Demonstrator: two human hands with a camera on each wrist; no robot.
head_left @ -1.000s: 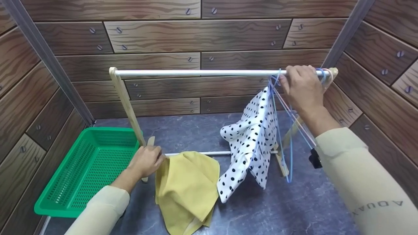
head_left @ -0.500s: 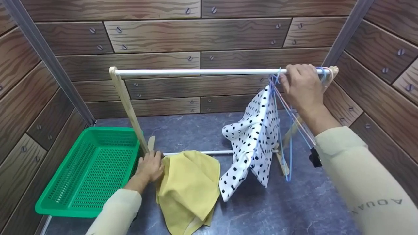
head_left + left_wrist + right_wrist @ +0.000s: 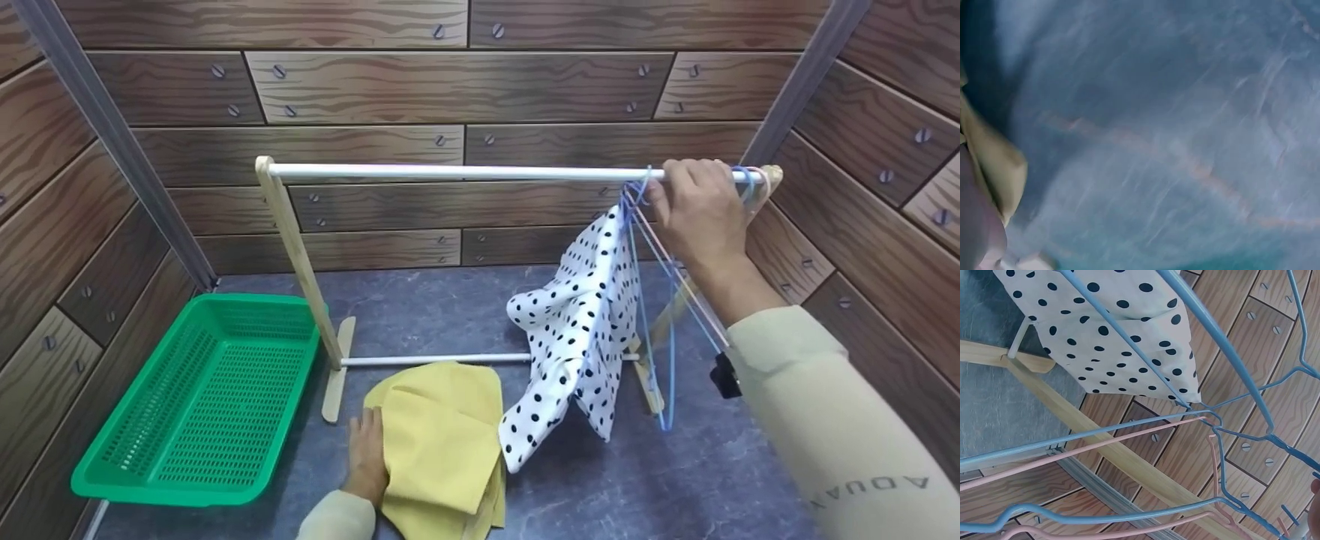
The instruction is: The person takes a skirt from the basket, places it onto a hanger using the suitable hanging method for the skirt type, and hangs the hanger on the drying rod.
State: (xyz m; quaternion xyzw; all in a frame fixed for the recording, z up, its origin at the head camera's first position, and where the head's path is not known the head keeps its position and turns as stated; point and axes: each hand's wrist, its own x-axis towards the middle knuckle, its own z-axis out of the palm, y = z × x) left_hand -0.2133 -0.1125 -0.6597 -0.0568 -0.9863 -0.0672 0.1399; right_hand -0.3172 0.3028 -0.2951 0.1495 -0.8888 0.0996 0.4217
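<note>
Gripping white rail (image 3: 450,172), right hand (image 3: 701,214) may jostle blue hanger (image 3: 1220,334); straight-fingered left hand (image 3: 367,454) could crumple yellow cloth (image 3: 442,442) by pushing.

Green basket (image 3: 163,493) on marbled floor (image 3: 645,487), far left; wood-patterned walls (image 3: 465,86), grey corner posts (image 3: 116,150).

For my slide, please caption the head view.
Left hand at a yellow cloth, right hand gripping the white top rail near polka-dot cloth.
</note>
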